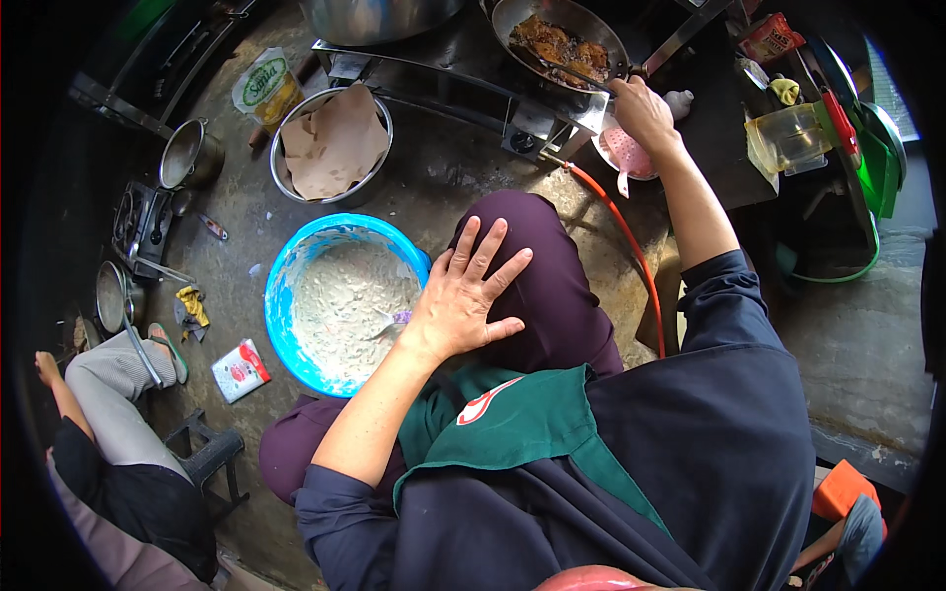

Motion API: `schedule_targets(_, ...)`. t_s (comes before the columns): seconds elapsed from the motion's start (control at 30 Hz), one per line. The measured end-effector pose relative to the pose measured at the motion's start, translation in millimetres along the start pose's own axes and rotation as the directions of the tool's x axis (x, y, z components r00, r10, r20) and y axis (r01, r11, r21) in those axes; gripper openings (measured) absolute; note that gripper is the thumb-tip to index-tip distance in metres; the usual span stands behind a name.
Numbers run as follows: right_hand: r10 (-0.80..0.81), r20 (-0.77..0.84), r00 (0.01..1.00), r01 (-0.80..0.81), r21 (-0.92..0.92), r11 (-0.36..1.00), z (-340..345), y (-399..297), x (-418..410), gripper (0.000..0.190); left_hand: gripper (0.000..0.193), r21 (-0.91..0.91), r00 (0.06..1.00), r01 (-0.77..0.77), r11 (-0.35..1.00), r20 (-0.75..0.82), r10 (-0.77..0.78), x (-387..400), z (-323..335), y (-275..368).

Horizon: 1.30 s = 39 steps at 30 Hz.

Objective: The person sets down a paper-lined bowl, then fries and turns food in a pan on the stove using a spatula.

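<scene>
My right hand [644, 113] is closed around the handle of a dark metal utensil [573, 72], whose far end reaches into a frying pan [622, 53]. Browned pieces of food [558, 43] sit in bubbling oil in that pan, on a metal gas stove [584, 111]. My left hand [465, 295] is spread over my knee with fingers apart, holding nothing. Beside it stands a blue plastic basin [277, 325] of thick whitish batter [347, 292] with shreds in it. A spoon with a purple part [395, 322] rests in the batter, partly hidden by my left forearm.
A metal bowl lined with brown paper [336, 144] stands behind the basin. An orange gas hose [628, 229] runs from the stove along my right. A pink strainer [628, 151] lies under my right wrist. Another person [126, 414] is at the left, near a black stool [211, 451].
</scene>
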State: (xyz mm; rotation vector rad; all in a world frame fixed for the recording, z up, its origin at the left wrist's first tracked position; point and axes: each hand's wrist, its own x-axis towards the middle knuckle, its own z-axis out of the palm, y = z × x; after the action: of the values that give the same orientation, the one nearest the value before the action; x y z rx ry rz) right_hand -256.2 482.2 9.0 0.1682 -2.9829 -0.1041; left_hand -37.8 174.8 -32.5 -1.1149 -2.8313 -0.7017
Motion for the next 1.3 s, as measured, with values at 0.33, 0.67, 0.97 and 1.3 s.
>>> schedule_targets(0.33, 0.078, -0.016, 0.997, -0.078, 0.004, 0.997, -26, 7, -8, 0.032, 0.085, 0.002, 1.000, 0.006, 1.000, 0.002, -0.006, 0, 0, 0)
schedule_targets(0.67, 0.151, -0.079, 0.985, -0.151, 0.008, 0.989, -30, 22, -11, 0.030, 0.085, 0.000, 1.000, 0.001, 1.000, -0.006, -0.001, 0, 0, -1)
schedule_targets(0.97, 0.104, -0.060, 0.993, -0.106, -0.026, 0.994, -28, 14, -13, 0.030, 0.084, -0.005, 1.000, 0.005, 1.000, -0.007, -0.005, -1, 0, 0)
schedule_targets(1.3, 0.050, 0.010, 0.999, -0.049, -0.097, 0.994, -41, 8, -19, 0.038, 0.084, -0.005, 1.000, 0.012, 1.000, -0.003, -0.012, -2, 0, -1)
